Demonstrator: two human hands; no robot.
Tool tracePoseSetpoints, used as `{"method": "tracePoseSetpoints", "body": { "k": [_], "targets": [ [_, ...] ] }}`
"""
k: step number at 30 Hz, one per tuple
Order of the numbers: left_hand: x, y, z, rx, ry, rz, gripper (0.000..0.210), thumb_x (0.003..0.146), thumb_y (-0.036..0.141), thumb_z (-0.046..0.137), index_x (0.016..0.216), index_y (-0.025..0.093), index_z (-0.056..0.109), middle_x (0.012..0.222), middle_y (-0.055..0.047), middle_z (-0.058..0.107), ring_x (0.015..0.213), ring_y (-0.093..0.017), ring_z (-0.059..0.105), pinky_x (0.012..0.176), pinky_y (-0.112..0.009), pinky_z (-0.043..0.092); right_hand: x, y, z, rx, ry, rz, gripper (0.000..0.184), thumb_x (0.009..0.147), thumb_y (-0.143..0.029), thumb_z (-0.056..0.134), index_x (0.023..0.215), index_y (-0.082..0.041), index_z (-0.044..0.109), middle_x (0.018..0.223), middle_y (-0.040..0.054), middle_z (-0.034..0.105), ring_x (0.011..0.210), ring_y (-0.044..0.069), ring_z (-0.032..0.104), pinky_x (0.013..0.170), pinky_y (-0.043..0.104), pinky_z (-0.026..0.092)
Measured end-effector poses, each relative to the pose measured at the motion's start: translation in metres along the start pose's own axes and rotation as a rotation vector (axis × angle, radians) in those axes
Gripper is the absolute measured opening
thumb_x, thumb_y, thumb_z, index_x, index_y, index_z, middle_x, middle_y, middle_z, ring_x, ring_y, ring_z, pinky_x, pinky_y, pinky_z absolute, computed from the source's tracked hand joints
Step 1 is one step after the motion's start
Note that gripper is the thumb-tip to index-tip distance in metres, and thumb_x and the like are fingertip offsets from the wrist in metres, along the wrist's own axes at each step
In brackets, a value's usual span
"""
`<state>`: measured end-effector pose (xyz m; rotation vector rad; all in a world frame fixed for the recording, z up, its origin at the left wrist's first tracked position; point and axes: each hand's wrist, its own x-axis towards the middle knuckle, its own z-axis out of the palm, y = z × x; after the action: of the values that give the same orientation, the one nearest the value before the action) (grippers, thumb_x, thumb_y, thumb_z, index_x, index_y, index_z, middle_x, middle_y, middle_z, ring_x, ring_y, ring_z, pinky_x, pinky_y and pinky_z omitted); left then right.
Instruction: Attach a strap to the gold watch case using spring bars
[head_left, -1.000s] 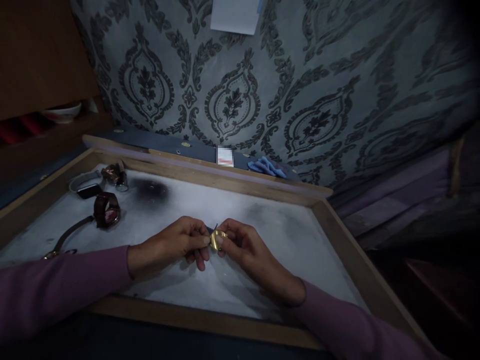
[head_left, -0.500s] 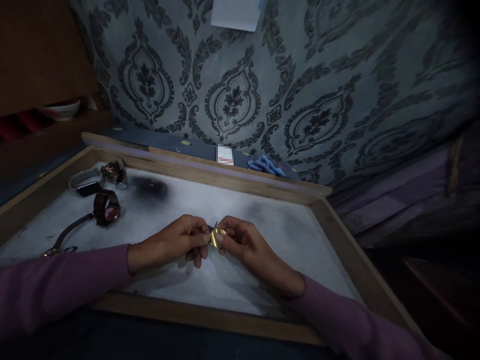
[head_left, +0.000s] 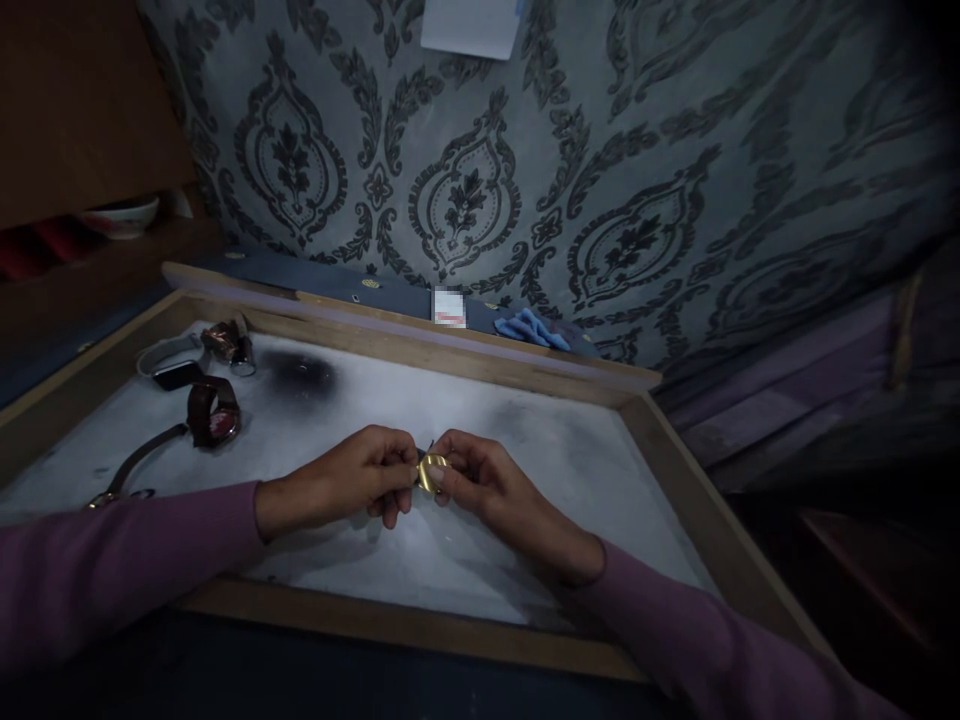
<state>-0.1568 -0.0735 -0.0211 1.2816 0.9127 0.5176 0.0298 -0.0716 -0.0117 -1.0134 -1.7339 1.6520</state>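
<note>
A shiny gold watch (head_left: pixel 433 474), its round face or case showing, is held between my two hands above the white surface of a shallow wooden-framed tray (head_left: pixel 495 585). My right hand (head_left: pixel 491 482) grips it with the thumb across its near side. At its left edge, my left hand (head_left: pixel 375 475) pinches with thumb and forefinger, the other fingers curled below. A thin dark piece, perhaps the strap, sticks up behind the watch; the fingers cover the rest.
On the tray's left lie a watch with a dark brown strap (head_left: pixel 201 412), one with a grey strap (head_left: pixel 171 352), a bronze-coloured one (head_left: pixel 229 345) and one with a long strap (head_left: pixel 146 455). Beyond the back rim are a blue cloth (head_left: pixel 531 327) and a small white box (head_left: pixel 450 307).
Both hands stay closed on the gold watch, shifted very slightly left and up. The left fingers have moved a little at the watch's edge; everything else looks the same.
</note>
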Motion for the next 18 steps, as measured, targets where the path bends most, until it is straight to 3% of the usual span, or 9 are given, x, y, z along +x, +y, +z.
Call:
{"method": "tracePoseSetpoints", "body": {
  "k": [9, 18],
  "targets": [
    [-0.0006, 0.0075, 0.0017, -0.05, 0.046, -0.023, 0.025, 0.073, 0.04, 0.062, 0.07, 0.017, 0.051, 0.053, 0.004, 0.058, 0.041, -0.007, 0.052, 0.041, -0.019, 0.03, 0.0008, -0.0019, 0.0012, 0.05, 0.036, 0.032, 0.035, 0.081, -0.05, 0.066, 0.081, -0.016, 0.058, 0.065, -0.002, 0.055, 0.062, 0.011, 0.048, 0.059, 0.025, 0.034],
    [0.0019, 0.0041, -0.0003, -0.123, 0.079, -0.028, 0.014, 0.075, 0.029, 0.057, 0.07, 0.017, 0.051, 0.054, 0.003, 0.06, 0.041, -0.008, 0.055, 0.04, -0.018, 0.031, 0.0044, -0.0014, 0.0071, 0.187, 0.118, 0.171, 0.039, 0.072, -0.051, 0.073, 0.077, -0.015, 0.059, 0.06, -0.0038, 0.052, 0.047, 0.006, 0.031, 0.045, 0.023, 0.016]
  ]
}}
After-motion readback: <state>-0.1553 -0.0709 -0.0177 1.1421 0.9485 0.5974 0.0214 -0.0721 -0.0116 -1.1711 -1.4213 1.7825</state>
